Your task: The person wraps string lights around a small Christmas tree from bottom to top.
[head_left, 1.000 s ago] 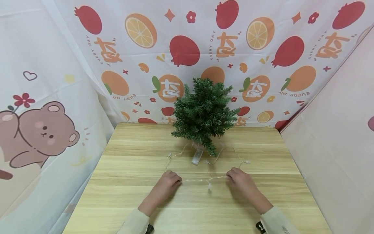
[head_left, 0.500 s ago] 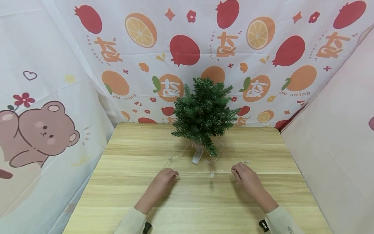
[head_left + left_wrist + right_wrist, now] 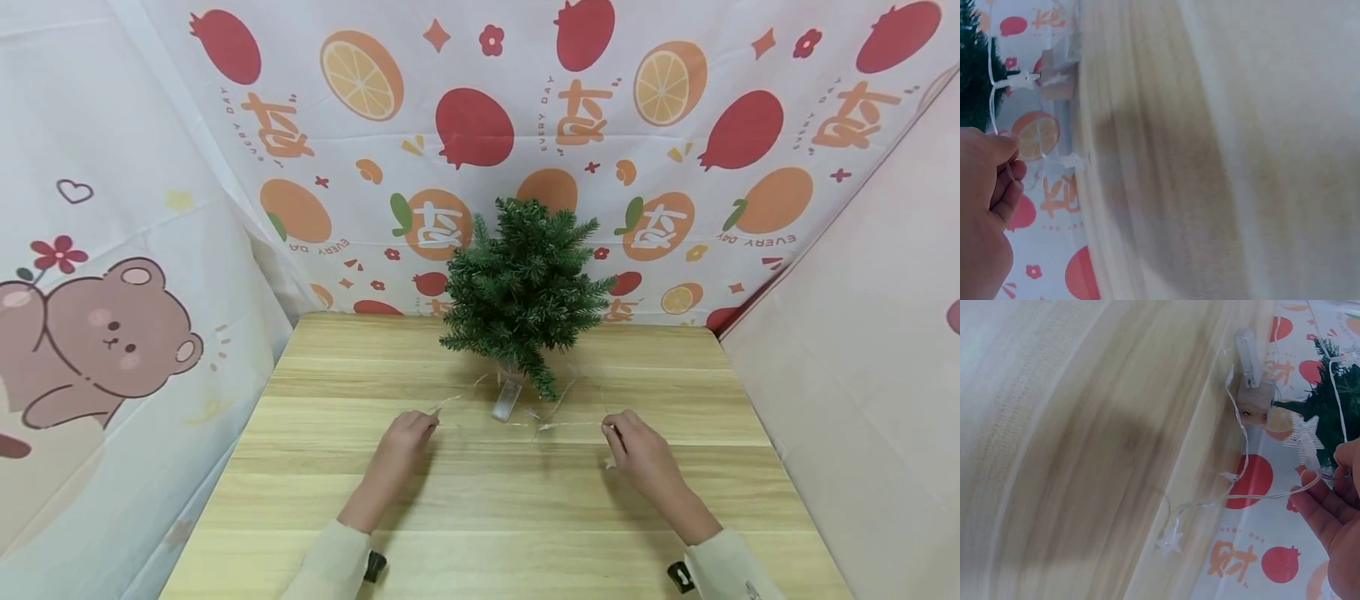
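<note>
A clear string of star lights (image 3: 570, 426) is stretched between my two hands, in front of a small green artificial Christmas tree (image 3: 528, 283). My left hand (image 3: 401, 442) pinches the wire between thumb and fingers; the left wrist view shows a star light (image 3: 1020, 80) just beyond them. On the other side my right hand (image 3: 643, 454) pinches the wire too. Near that hand, in the right wrist view, hangs one star light (image 3: 1304, 439), and another star (image 3: 1169, 540) dangles lower on a loop. The string's clear battery box (image 3: 506, 402) lies at the tree's foot.
The tree stands on a wooden block base (image 3: 1255, 403) near the back of the wood-grain table (image 3: 480, 533). Fruit-printed cloth (image 3: 480, 50) hangs right behind it. Pale cloth walls (image 3: 847, 400) close in both sides.
Both hands have moved apart and forward, drawing the held span of the string up off the table toward the tree. The tree and battery box have stayed put.
</note>
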### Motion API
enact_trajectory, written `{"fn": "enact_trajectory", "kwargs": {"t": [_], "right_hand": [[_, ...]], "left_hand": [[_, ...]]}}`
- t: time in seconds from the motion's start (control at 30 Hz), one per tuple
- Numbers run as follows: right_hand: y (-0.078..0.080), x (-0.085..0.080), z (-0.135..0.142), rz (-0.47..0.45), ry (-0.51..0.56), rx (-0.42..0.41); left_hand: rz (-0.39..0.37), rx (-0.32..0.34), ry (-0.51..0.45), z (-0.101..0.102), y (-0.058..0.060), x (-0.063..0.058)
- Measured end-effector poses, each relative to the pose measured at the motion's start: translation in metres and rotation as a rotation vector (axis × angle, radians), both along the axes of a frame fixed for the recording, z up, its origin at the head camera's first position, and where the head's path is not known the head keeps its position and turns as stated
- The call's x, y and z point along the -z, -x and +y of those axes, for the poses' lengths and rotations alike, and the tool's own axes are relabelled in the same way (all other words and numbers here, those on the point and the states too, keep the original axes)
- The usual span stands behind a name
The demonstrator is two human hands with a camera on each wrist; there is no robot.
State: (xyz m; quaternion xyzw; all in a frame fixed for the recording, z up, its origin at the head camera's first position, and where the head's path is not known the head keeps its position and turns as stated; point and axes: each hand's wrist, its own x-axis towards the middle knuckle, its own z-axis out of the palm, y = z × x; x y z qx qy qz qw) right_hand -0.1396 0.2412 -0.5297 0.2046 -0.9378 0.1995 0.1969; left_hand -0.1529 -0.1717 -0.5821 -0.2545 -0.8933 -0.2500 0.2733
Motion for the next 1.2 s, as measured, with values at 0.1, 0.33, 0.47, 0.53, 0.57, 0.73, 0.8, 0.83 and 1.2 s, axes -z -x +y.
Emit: {"fn": "enact_trajectory", "kwargs": {"t": [0.1, 0.33, 0.47, 0.53, 0.57, 0.73, 0.8, 0.83, 1.2], "right_hand": [[-0.001, -0.004, 0.001, 0.020, 0.022, 0.012], [-0.002, -0.009, 0.004, 0.021, 0.023, 0.010], [-0.003, -0.012, 0.005, 0.041, 0.036, 0.005], [-0.004, -0.014, 0.006, 0.056, 0.045, 0.000], [-0.005, -0.015, 0.007, 0.065, 0.048, -0.002], [-0.007, -0.019, 0.009, 0.102, 0.061, -0.025], [-0.007, -0.021, 0.009, 0.122, 0.073, -0.037], [-0.008, -0.022, 0.009, 0.134, 0.078, -0.045], [-0.017, -0.035, 0.002, 0.295, 0.197, -0.188]], "left_hand": [[0.011, -0.017, -0.028, -0.004, 0.005, -0.002], [0.025, -0.045, -0.069, -0.009, 0.019, -0.007], [0.037, -0.068, -0.106, -0.012, 0.027, -0.008], [0.034, -0.081, -0.116, -0.014, 0.031, -0.008], [0.033, -0.088, -0.114, -0.014, 0.033, -0.009], [0.006, -0.125, -0.119, -0.015, 0.040, -0.013], [-0.002, -0.141, -0.125, -0.014, 0.043, -0.015], [-0.007, -0.148, -0.126, -0.013, 0.045, -0.015], [-0.007, -0.236, -0.212, -0.010, 0.068, -0.013]]}}
